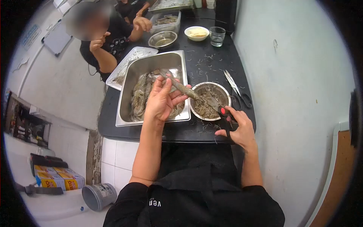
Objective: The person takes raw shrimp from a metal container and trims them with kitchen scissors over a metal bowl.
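My left hand (pixel 162 99) is closed around a raw grey shrimp (pixel 184 89), held above the right side of a deep steel pan (pixel 124 96). The shrimp's one end reaches over a round metal bowl (pixel 227 92) with thin shrimp trimmings (pixel 206 109) in it. My right hand (pixel 242 130) grips scissors (pixel 223 111) with black handles and a red pivot. Their blades point into the bowl, close to the shrimp; whether they touch it I cannot tell. Several more shrimps (pixel 140 94) lie in the pan, partly hidden by my left hand.
Another pair of scissors (pixel 231 82) lies right of the bowl. Further back are a small steel bowl (pixel 162 39), a white bowl (pixel 196 33), a glass (pixel 217 36) and a plastic tub (pixel 166 24). A co-worker (pixel 102 53) stands at left behind a white tray (pixel 138 53). A wall bounds the right.
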`<state>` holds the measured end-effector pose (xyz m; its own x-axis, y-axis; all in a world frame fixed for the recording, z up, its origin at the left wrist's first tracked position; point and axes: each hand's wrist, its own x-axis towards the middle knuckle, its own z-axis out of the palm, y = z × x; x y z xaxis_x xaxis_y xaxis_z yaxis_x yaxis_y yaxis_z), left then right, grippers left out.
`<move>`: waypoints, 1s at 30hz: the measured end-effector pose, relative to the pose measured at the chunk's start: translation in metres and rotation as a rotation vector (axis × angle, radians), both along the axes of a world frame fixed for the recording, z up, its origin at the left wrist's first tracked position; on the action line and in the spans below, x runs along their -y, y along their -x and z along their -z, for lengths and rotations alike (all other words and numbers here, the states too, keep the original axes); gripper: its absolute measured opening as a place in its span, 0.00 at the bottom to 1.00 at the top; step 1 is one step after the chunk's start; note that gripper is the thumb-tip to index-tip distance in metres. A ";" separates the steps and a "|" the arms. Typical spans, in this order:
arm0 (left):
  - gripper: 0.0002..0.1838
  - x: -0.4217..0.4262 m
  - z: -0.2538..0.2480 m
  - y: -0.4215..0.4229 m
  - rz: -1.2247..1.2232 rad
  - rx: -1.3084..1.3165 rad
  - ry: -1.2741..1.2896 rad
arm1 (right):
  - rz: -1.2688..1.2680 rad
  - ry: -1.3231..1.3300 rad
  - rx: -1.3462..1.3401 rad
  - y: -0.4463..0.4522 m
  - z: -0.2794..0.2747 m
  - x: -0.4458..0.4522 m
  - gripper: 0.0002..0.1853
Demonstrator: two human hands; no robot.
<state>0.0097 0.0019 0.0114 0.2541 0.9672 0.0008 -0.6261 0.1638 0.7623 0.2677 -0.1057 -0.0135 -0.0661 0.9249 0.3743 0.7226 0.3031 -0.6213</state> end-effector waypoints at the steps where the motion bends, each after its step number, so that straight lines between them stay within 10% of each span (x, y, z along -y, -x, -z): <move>1: 0.11 0.002 -0.002 0.002 -0.011 -0.009 -0.008 | -0.025 -0.005 -0.001 0.002 0.000 0.000 0.45; 30: 0.17 0.004 0.028 0.011 -0.010 0.135 -0.032 | -0.102 0.024 0.033 0.041 -0.003 -0.004 0.47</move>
